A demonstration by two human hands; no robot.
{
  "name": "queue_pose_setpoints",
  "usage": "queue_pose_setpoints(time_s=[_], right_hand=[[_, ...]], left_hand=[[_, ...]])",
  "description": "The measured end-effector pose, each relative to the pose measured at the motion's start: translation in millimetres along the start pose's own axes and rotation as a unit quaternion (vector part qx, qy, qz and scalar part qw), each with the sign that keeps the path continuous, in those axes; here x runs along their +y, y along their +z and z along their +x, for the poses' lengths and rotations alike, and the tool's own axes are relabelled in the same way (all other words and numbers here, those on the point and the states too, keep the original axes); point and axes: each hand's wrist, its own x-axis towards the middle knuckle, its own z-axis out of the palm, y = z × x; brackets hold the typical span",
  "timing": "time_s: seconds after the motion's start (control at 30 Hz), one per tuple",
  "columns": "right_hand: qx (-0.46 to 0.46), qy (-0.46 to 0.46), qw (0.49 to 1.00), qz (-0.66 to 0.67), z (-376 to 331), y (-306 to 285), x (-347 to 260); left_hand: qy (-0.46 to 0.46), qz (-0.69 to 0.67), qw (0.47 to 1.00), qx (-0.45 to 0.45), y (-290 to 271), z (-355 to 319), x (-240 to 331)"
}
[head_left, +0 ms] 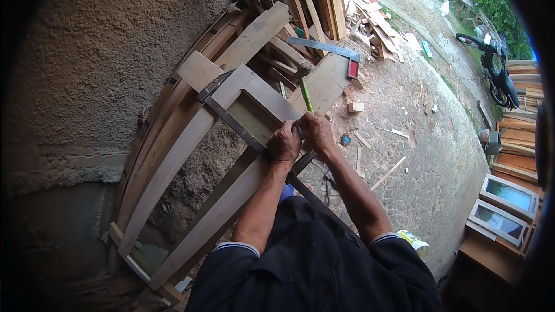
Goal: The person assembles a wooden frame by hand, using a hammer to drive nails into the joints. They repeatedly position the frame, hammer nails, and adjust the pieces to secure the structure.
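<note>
A wooden frame (184, 160) with a small panelled opening at its far end leans before me. A dark metal bar clamp (238, 125) lies across it. At the clamp's near end my left hand (284, 142) is closed, fingers curled around something mostly hidden; a dark bit shows between the two hands. Right beside it, my right hand (317, 133) grips the green handle of a hammer (307, 95), whose dark head points away from me. A metal try square (324, 46) with a red patch rests on a board (328, 84) beyond the hands.
Long planks (315, 0) lean at the far side, with a heap of offcuts (378, 26) behind. A rough wall (115, 69) rises on the left. Wood scraps and a small block (356, 107) litter the ground. Small glazed frames (498, 219) and a motorcycle (498, 72) stand at right.
</note>
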Motion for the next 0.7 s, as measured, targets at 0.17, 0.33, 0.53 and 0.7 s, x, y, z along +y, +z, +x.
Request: queue_pose_setpoints(time_s=[0.17, 0.33, 0.53, 0.7], right_hand=[[0.005, -0.013, 0.999, 0.045, 0.2, -1.1, 1.2], [-0.035, -0.045, 0.991, 0.123, -2.3, -4.7, 1.4], [-0.026, -0.052, 0.997, 0.049, -35.8, -30.3, -8.5], [-0.043, -0.062, 0.997, -0.032, -82.6, -58.9, -13.0]], left_hand=[[-0.002, -0.009, 1.0, 0.01, 2.9, 1.7, -1.9], [-0.003, 0.017, 1.0, 0.013, 4.8, 2.1, -3.7], [-0.001, -0.059, 0.997, 0.042, 2.6, -0.9, -2.0], [-0.009, -0.071, 0.997, 0.033, 0.8, -0.5, -0.1]])
